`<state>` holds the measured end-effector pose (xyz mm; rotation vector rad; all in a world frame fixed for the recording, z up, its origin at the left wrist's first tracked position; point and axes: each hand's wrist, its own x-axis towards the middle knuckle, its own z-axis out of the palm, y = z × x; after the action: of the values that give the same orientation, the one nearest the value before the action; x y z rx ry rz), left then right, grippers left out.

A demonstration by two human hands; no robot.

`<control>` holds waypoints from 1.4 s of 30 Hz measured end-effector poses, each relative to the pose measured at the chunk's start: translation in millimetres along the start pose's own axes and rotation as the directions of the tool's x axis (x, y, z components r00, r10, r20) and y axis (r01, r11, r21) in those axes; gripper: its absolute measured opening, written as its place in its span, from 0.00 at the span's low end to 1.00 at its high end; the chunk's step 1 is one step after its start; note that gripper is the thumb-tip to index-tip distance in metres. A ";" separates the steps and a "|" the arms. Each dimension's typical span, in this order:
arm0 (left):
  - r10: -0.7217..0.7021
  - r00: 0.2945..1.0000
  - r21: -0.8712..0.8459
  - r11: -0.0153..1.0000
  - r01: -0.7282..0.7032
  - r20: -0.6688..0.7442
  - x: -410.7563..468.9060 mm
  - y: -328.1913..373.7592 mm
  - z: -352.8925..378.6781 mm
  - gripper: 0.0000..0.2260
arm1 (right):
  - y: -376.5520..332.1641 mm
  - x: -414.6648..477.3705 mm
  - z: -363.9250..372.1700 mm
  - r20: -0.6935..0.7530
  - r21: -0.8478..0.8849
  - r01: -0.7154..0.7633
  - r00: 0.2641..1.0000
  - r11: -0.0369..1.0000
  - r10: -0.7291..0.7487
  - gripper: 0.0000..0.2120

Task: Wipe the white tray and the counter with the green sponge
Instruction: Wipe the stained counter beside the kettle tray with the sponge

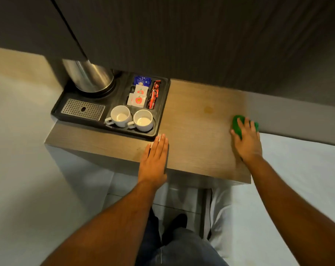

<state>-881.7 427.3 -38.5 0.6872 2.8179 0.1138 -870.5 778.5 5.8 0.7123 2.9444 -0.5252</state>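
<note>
Green sponge (237, 124) lies under my right hand (248, 139), which presses it with spread fingers on the far right part of the wooden counter (197, 143). My left hand (155, 158) lies flat and open, holding nothing, near the black tray (163, 104) with two cups (131, 120).

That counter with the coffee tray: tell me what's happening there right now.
A person is wiping the wooden counter. The right hand presses a green sponge flat near the counter's right end, while the left hand rests palm-down at the front edge. A black tray with two white cups, sachets and a steel kettle sits untouched on the left. A faint round stain shows mid-counter.
</note>
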 end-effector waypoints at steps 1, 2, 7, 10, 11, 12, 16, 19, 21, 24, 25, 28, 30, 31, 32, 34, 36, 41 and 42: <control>0.011 1.000 -0.003 1.000 -0.011 -0.002 2.9 0.4 -2.1 0.57 | -10.1 19.1 -1.2 -0.003 0.003 -0.027 1.000 1.000 0.027 0.29; 0.031 1.000 -0.012 0.999 -0.031 -0.001 4.8 0.2 -3.4 0.57 | -27.2 32.5 0.6 0.003 -0.009 -0.026 1.000 1.000 0.026 0.29; 0.103 0.995 -0.146 0.984 -0.102 0.000 4.0 1.2 0.1 0.51 | -105.7 -24.8 52.2 0.144 -0.012 0.417 0.900 0.909 -0.411 0.32; 0.056 0.998 -0.221 0.974 -0.059 -0.018 7.0 -1.8 3.8 0.45 | -75.4 -80.6 65.6 0.216 0.021 0.541 0.819 0.841 -0.532 0.34; 0.047 0.999 -0.220 0.974 -0.047 -0.007 7.7 -3.4 4.9 0.44 | -57.6 -84.7 62.0 0.215 0.012 0.538 0.822 0.843 -0.528 0.34; 0.040 0.999 -0.211 0.977 -0.038 0.005 8.1 -4.6 5.6 0.43 | -41.7 -81.2 54.6 0.208 -0.005 0.513 0.840 0.859 -0.500 0.33; 0.027 0.999 -0.201 0.979 -0.019 0.038 7.9 -2.6 4.0 0.43 | -6.9 -9.8 15.1 0.080 -0.066 0.253 0.965 0.965 -0.248 0.28; 0.034 0.997 -0.206 0.978 -0.018 0.074 9.2 -4.4 2.5 0.47 | -18.7 69.3 -5.3 0.042 -0.031 -0.005 0.999 1.000 0.006 0.29; 0.045 0.995 -0.200 0.979 -0.026 0.091 10.3 -7.2 2.4 0.49 | -49.9 108.1 -4.0 0.049 -0.037 -0.052 0.997 0.998 0.054 0.29; 0.052 0.992 -0.203 0.979 -0.028 0.113 11.6 -8.4 1.6 0.51 | -122.1 118.9 15.3 0.108 -0.026 0.122 0.987 0.992 -0.118 0.30; 0.050 0.992 -0.198 0.980 -0.026 0.118 11.8 -8.3 1.7 0.51 | -145.5 114.1 23.4 0.137 -0.013 0.223 0.966 0.975 -0.219 0.30; 0.058 0.989 -0.193 0.981 -0.030 0.139 12.6 -9.0 0.6 0.52 | -174.9 100.2 36.3 0.218 -0.025 0.422 0.887 0.906 -0.407 0.31; 0.061 0.988 -0.201 0.979 -0.031 0.145 13.4 -9.5 1.1 0.53 | -153.7 100.9 28.1 0.198 -0.036 0.398 0.902 0.917 -0.383 0.30; 0.061 0.987 -0.202 0.979 -0.031 0.146 13.9 -9.4 0.7 0.53 | -135.7 103.2 20.8 0.156 -0.042 0.333 0.933 0.942 -0.323 0.29; 0.065 0.986 -0.205 0.978 -0.033 0.151 14.1 -9.2 0.4 0.53 | -115.8 106.0 13.3 0.110 -0.043 0.239 0.966 0.970 -0.233 0.29; 0.073 0.986 -0.210 0.977 -0.041 0.150 14.2 -9.0 1.5 0.54 | -83.0 110.8 -0.1 0.054 -0.031 0.027 0.998 0.999 -0.025 0.28; 0.067 0.988 -0.196 0.980 -0.039 0.138 13.5 -8.6 3.2 0.53 | -77.3 115.7 -4.3 0.039 -0.011 -0.116 0.992 0.993 0.116 0.29; 0.059 0.988 -0.199 0.980 -0.029 0.146 14.7 -7.9 1.3 0.52 | -153.7 115.4 21.4 0.089 -0.042 0.038 0.995 0.998 -0.034 0.29; 0.056 0.988 -0.193 0.981 -0.026 0.147 14.8 -7.4 0.9 0.52 | -173.5 112.8 30.0 0.123 -0.046 0.134 0.984 0.990 -0.128 0.30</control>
<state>-897.5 427.6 -43.5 0.6793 2.6061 0.3203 -1050.2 672.1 15.5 0.4665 2.8941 -0.4775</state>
